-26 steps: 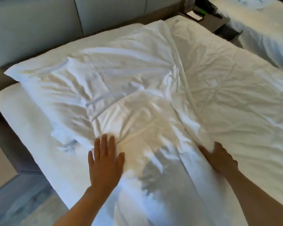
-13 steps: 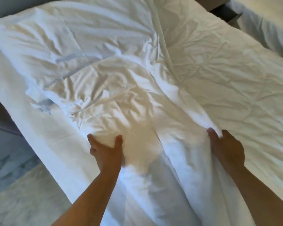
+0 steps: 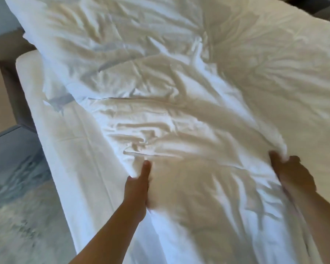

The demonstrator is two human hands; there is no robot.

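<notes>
White duvet (image 3: pixel 179 115) lies crumpled across the bed (image 3: pixel 71 153), covering most of it and leaving the left edge of the mattress bare. In the head view, the left hand (image 3: pixel 138 189) pinches a fold at the duvet's near left part, thumb on top. The right hand (image 3: pixel 291 177) grips a bunched fold at its near right. Patterned carpet (image 3: pixel 17 206) lies beside the bed.

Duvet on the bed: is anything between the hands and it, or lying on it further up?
Nothing visible. The left hand grips a fold of the duvet and the right hand pinches its edge, both in direct contact. No object lies on the crumpled fabric ahead.
</notes>
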